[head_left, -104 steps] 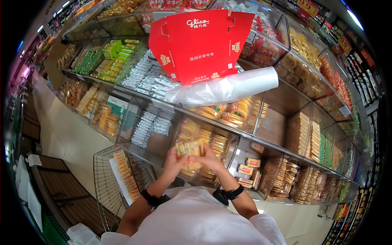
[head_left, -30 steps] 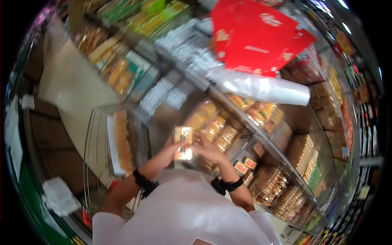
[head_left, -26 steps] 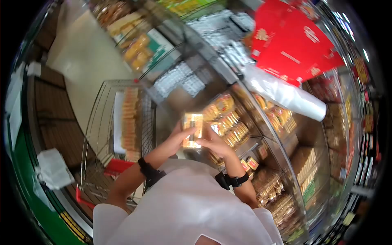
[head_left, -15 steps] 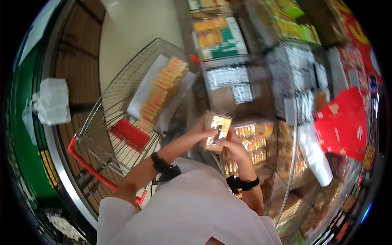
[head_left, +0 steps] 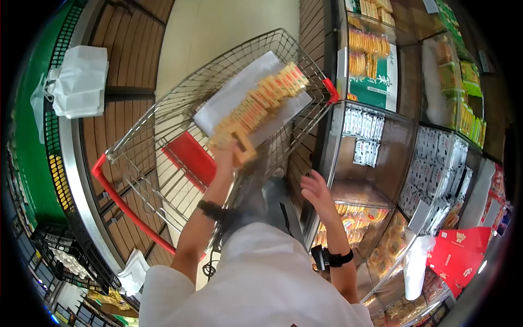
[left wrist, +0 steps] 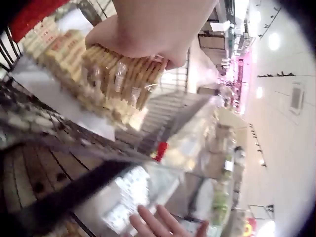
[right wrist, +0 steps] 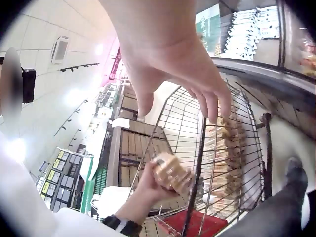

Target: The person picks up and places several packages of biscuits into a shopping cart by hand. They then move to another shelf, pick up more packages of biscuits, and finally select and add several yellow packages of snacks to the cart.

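Note:
My left hand (head_left: pixel 225 157) grips a bundle of wrapped biscuits (head_left: pixel 245 151) over the near side of the shopping cart (head_left: pixel 188 84). Their clear wrapping and stacked tan edges show in the left wrist view, where the bundle (left wrist: pixel 121 76) sits under the palm. Inside the cart a long row of similar packets (head_left: pixel 264 103) lies on a white sheet (head_left: pixel 226 98); the held bundle is close to the row's near end. My right hand (head_left: pixel 317 192) holds nothing and hovers between cart and shelf, its fingers (right wrist: pixel 210 106) loosely bent in the right wrist view.
Glass-fronted snack bins (head_left: pixel 362 185) line the right side, with white-wrapped packets (head_left: pixel 364 128) in one. A red flap (head_left: pixel 190 158) and red handle (head_left: pixel 133 218) belong to the cart. Wooden slatted stands (head_left: pixel 122 49) and a white bag (head_left: pixel 80 82) are at left.
The view has swung from the shelves to the cart. Both hands held the biscuits together; now the right hand has let go, and the left has carried them leftward over the cart.

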A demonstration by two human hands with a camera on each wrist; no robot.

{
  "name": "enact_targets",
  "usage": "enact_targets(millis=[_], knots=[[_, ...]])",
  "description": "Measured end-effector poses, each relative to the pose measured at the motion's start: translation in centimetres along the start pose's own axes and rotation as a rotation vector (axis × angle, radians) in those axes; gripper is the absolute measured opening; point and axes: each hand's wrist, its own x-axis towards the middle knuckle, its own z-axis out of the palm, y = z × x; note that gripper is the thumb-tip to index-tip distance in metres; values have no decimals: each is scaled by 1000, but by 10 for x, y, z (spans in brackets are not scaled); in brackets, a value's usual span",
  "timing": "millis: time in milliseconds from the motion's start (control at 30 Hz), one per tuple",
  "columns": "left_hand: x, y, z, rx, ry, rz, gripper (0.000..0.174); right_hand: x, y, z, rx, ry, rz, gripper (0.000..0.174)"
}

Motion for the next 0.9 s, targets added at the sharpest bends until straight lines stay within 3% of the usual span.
enact_targets(millis=[67, 133, 200, 300, 467, 567, 600, 667, 733, 767, 800, 833, 867, 900], knots=[[67, -71, -28, 210, 303, 101, 64, 5, 8, -3, 2, 4, 29, 61], [79, -70, -29, 421, 525, 14, 77, 9, 17, -6, -3, 17, 61, 55], [84, -70, -26, 624, 656, -263, 92, 8, 20, -2, -12, 50, 93, 48], [101, -82, -17, 869, 744, -205, 105, 6, 33, 1, -45, 52, 129, 43], [127, -104, 1, 1014, 913, -296, 109, -3, 56, -5, -18, 66, 150, 40], [117, -91, 16, 963, 856, -292, 109, -12, 57, -9, -16, 117, 164, 40], [124, -107, 14, 1027, 945, -222, 92, -16, 59, -12, -22, 126, 147, 40], [137, -122, -11, 1118, 596, -279, 98, -28, 66, -20, -30, 157, 105, 41], [125, -96, -20, 1363, 264, -238, 87, -37, 71, -23, -89, 188, 80, 41], [103, -74, -19, 1565, 98, -163, 75, -44, 75, -28, -119, 235, 61, 42], [100, -66, -22, 1766, -255, 7, 53, -50, 88, -34, -153, 251, 25, 42], [103, -75, -27, 1807, -378, 174, 49, -57, 87, -31, -130, 309, -26, 44], [103, -86, -39, 1671, -440, 279, 46, -62, 100, -33, -190, 362, -93, 47], [114, -106, -52, 1272, -456, 310, 43, -66, 119, -39, -244, 380, -157, 50]])
